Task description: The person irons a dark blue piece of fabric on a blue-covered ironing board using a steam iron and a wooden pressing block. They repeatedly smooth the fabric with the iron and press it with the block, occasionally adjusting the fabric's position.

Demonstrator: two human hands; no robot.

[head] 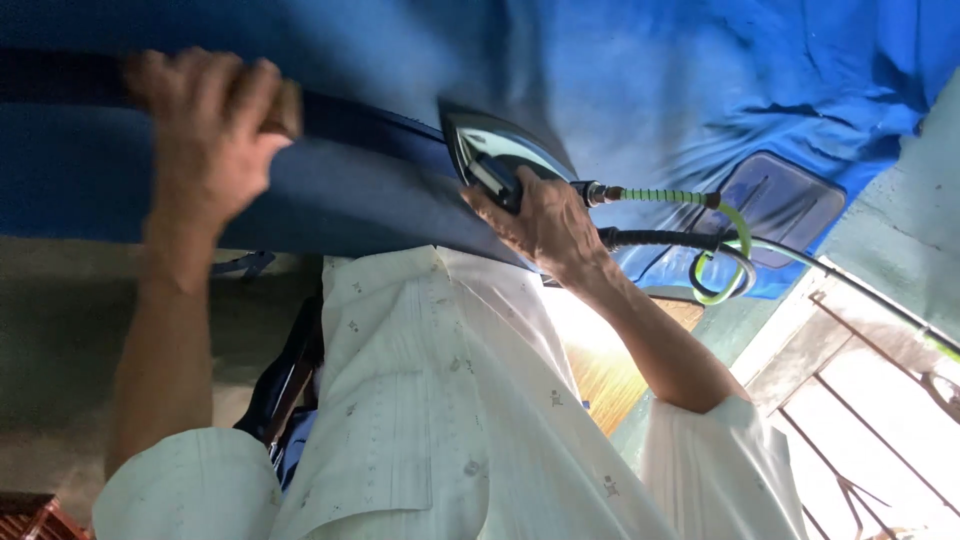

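Navy cloth [330, 200] lies in a dark, smooth band across the left and middle of the frame on a blue-covered worktop [700, 70]. Left hand [205, 130], upper left, presses down on its folded edge, fingers curled over. Right hand [540, 220] is closed around the handle of a steam iron [490, 150], its shiny soleplate on the cloth; a green-tipped hose [680, 215] trails right.

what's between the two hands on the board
In the head view, only a stretch of navy cloth lies between the left hand and the right hand on the iron.
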